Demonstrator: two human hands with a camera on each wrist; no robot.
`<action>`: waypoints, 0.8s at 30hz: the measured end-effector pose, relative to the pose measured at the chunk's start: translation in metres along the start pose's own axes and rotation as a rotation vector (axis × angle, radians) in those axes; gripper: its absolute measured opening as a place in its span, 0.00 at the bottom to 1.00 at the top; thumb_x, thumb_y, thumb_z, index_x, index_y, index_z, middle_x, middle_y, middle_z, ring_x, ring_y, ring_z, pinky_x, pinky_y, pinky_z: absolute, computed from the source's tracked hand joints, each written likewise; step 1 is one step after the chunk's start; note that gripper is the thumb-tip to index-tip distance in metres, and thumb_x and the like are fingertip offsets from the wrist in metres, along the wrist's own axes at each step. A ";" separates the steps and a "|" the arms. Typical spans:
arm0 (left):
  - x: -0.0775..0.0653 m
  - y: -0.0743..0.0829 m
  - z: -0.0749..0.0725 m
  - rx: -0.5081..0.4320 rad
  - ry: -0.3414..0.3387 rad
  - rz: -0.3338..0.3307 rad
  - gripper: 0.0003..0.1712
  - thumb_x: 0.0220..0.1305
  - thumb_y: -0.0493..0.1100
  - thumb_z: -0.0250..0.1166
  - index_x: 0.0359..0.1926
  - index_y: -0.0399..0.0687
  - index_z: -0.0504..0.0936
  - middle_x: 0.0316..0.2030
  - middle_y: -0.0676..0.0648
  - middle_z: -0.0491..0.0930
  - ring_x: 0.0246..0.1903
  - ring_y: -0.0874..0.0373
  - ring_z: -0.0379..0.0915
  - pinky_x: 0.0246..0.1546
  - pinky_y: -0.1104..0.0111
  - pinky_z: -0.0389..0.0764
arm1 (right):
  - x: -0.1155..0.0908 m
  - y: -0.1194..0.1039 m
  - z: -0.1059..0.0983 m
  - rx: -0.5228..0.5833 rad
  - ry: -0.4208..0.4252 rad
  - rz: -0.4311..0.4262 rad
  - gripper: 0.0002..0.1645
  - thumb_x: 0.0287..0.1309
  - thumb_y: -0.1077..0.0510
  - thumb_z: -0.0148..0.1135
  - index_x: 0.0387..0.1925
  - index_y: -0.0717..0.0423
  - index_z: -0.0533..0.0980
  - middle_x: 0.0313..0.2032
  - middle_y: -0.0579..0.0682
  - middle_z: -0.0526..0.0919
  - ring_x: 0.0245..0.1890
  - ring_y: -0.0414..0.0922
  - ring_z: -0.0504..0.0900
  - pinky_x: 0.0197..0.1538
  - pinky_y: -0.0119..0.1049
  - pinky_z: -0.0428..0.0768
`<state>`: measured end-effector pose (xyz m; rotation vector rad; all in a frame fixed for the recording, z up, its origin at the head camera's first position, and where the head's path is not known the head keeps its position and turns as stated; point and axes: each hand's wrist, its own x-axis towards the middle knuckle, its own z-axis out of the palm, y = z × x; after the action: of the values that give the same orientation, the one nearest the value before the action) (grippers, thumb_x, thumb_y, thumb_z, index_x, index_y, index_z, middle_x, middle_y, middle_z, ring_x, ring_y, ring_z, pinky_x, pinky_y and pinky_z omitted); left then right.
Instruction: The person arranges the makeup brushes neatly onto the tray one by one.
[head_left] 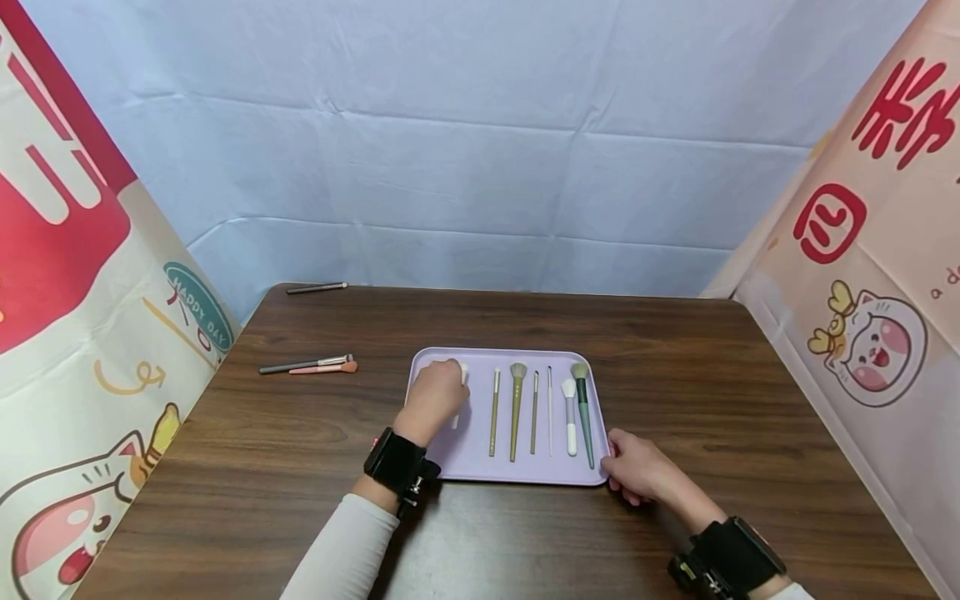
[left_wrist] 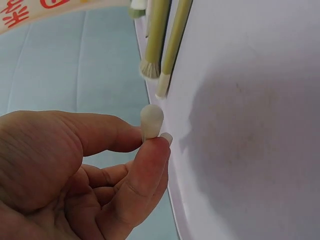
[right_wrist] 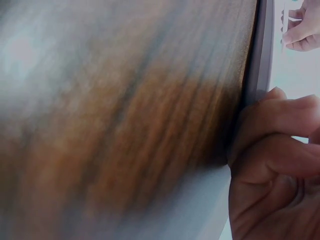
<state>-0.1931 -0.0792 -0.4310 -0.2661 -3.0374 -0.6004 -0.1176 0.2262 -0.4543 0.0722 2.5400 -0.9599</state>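
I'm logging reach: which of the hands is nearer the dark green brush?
Right. The right hand is at the tray corner, just right of the dark green brush; the left hand is farther, over the tray's left side.

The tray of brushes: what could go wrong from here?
The left hand pinches the white brush between thumb and finger, so it might slip. The right hand touches a corner of the lilac tray; a jolt could roll the teal-handled brush lying nearby.
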 end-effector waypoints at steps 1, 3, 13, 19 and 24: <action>0.000 0.001 0.001 0.000 0.001 0.005 0.11 0.58 0.34 0.65 0.22 0.42 0.74 0.21 0.43 0.78 0.21 0.51 0.73 0.26 0.57 0.78 | 0.000 0.000 0.000 -0.001 -0.001 0.000 0.05 0.61 0.65 0.55 0.31 0.57 0.67 0.20 0.53 0.77 0.09 0.43 0.71 0.14 0.32 0.68; 0.000 0.003 0.002 0.003 0.001 0.018 0.12 0.58 0.33 0.65 0.20 0.42 0.73 0.21 0.42 0.78 0.21 0.50 0.74 0.26 0.57 0.78 | 0.000 0.000 0.000 -0.003 -0.001 0.000 0.05 0.61 0.65 0.55 0.31 0.57 0.68 0.20 0.53 0.77 0.09 0.43 0.71 0.14 0.32 0.67; 0.004 0.012 0.010 -0.007 -0.063 -0.026 0.07 0.61 0.32 0.62 0.26 0.38 0.77 0.23 0.41 0.80 0.22 0.50 0.75 0.29 0.57 0.80 | 0.000 0.000 0.000 -0.002 0.000 -0.001 0.05 0.61 0.65 0.55 0.31 0.57 0.68 0.20 0.53 0.77 0.09 0.43 0.71 0.14 0.32 0.67; 0.006 0.014 0.018 -0.015 -0.094 -0.051 0.06 0.64 0.33 0.61 0.31 0.35 0.81 0.27 0.39 0.83 0.25 0.48 0.79 0.31 0.57 0.82 | 0.000 0.000 0.000 -0.002 -0.002 0.002 0.05 0.61 0.65 0.55 0.31 0.57 0.67 0.19 0.53 0.77 0.09 0.42 0.71 0.14 0.32 0.67; 0.005 0.016 0.021 -0.011 -0.115 -0.068 0.08 0.64 0.34 0.62 0.28 0.37 0.80 0.28 0.39 0.83 0.26 0.48 0.80 0.33 0.57 0.83 | 0.000 -0.001 0.000 0.003 -0.002 -0.001 0.05 0.60 0.65 0.54 0.30 0.57 0.67 0.19 0.53 0.76 0.09 0.42 0.70 0.14 0.31 0.67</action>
<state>-0.1952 -0.0559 -0.4440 -0.2050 -3.1655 -0.6280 -0.1175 0.2261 -0.4535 0.0707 2.5373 -0.9644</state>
